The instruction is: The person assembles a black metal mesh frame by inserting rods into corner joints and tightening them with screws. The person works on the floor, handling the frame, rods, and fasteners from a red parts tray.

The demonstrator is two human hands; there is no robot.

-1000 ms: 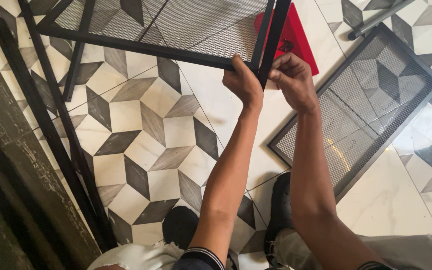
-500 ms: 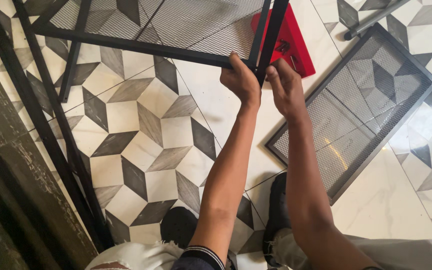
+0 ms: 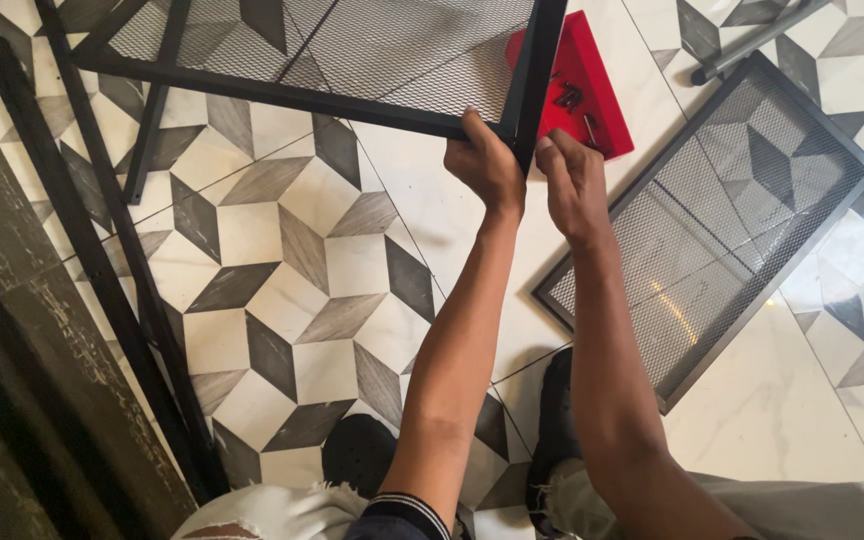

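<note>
I have my left hand point(image 3: 487, 165) clamped on the near corner of the black mesh shelf point(image 3: 352, 50), fingers wrapped over the frame's front bar, holding it up off the tiled floor point(image 3: 282, 290). My right hand point(image 3: 572, 185) sits just beside it on the other side of the corner, fingertips pressed against the upright black bar point(image 3: 537, 70) there; whether it truly grips the bar or only touches it, I cannot tell from this angle. Just beyond my right fingers lies a red tray point(image 3: 592, 90) with a few small dark pieces in it. To the right of that hand a second mesh panel point(image 3: 722, 210) lies flat on the tiles. Left of my grip, long black rails point(image 3: 82, 230) lie along the floor.
</note>
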